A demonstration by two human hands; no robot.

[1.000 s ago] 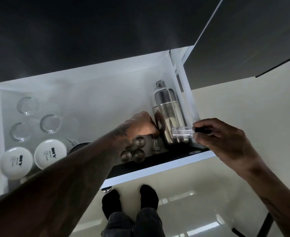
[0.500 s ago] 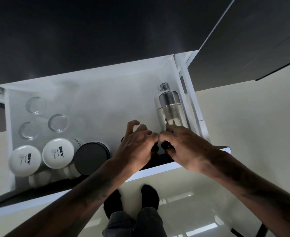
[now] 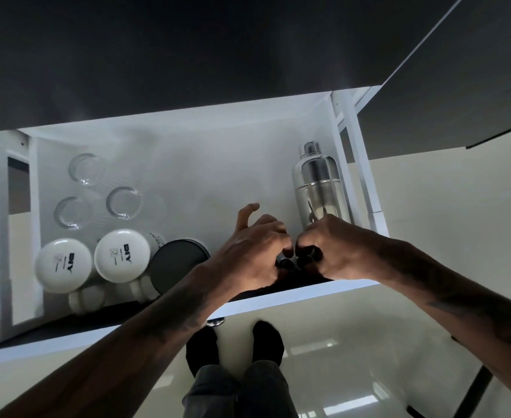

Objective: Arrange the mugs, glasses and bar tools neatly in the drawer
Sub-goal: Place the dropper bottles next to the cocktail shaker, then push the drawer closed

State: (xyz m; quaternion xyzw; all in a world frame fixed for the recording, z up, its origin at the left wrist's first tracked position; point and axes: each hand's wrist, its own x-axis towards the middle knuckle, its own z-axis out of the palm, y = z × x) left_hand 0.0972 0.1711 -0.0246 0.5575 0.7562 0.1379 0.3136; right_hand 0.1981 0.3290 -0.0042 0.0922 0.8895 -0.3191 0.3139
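Glossy pale floor (image 3: 399, 342) below an open white drawer (image 3: 278, 294). Three clear glasses (image 3: 124, 202) inverted at back left; two white mugs (image 3: 121, 256) and a dark mug (image 3: 177, 265) upside down along the front. Steel shaker (image 3: 319, 188) lies by the right wall. Left hand (image 3: 248, 251) and right hand (image 3: 335, 248) meet at front right, fingers curled onto small dark bar tools (image 3: 287, 262), mostly hidden; exact grip unclear.

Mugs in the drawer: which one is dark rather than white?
The dark mug, upside down nearest the left hand. The two white mugs to its left carry printed lettering on their bases.
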